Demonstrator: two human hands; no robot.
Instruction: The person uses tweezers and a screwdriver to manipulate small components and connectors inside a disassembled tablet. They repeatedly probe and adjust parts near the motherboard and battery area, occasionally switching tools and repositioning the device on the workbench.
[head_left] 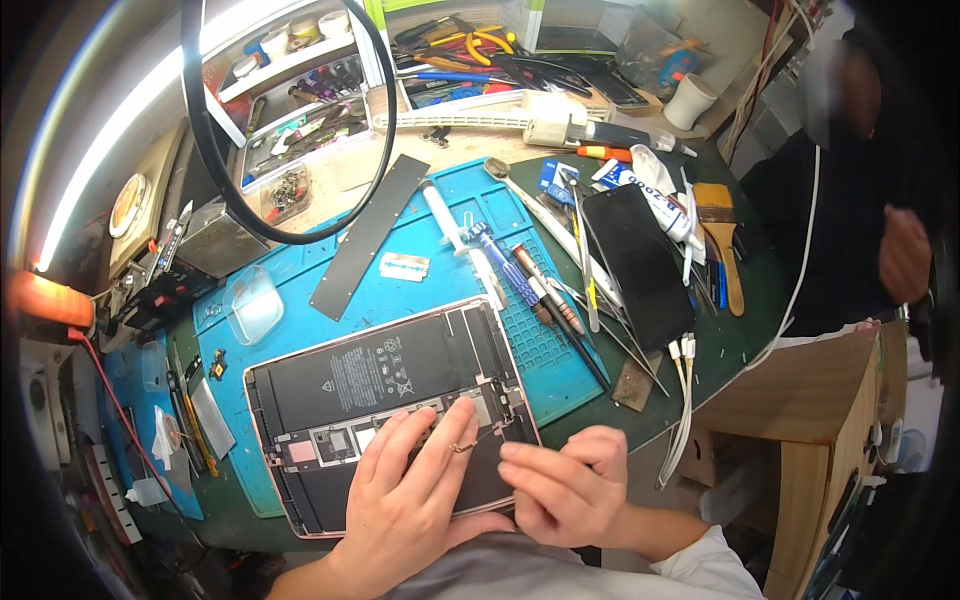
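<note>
An opened tablet (345, 395) lies on the blue work mat (300, 290) right in front of me, its black batteries and middle circuit board bare. Across the board and the near battery rests my left hand (410, 490), fingers stretched out, thumb by the near edge. A small flex cable (462, 448) shows at its index finger. Just beside, over the tablet's near right corner, my right hand (570, 487) has its fingers curled into a pinch. Whatever they may hold is hidden.
Beyond the tablet lie a dark strip (370, 235), a razor blade (404, 265), a syringe (446, 212) and a clear tray (254, 303). To the right are a black screen panel (638, 265), tweezers, a brush (722, 240) and white cables (680, 400). Another person (850, 180) is at the far right.
</note>
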